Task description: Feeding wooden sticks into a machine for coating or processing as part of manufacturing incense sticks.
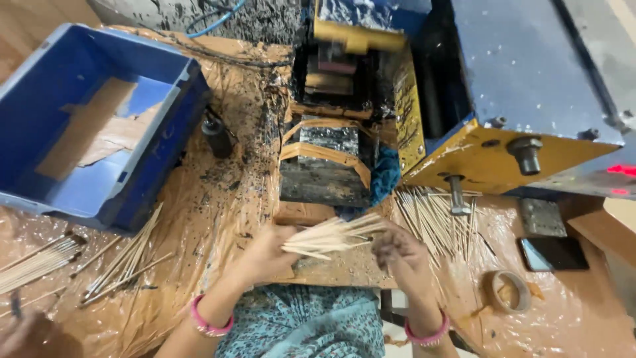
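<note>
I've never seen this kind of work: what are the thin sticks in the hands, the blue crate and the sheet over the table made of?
Sticks: pale, matte, thin and straight, likely bamboo or wood.
Crate: smooth, moulded blue walls, looks plastic.
Sheet: glossy, wrinkled and see-through, probably thin plastic film over brown board.

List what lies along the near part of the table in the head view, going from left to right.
Loose thin sticks on the plastic sheet → left hand → bundle of sticks held between the hands → right hand → sticks spread under the machine → tape roll → dark phone.
</note>
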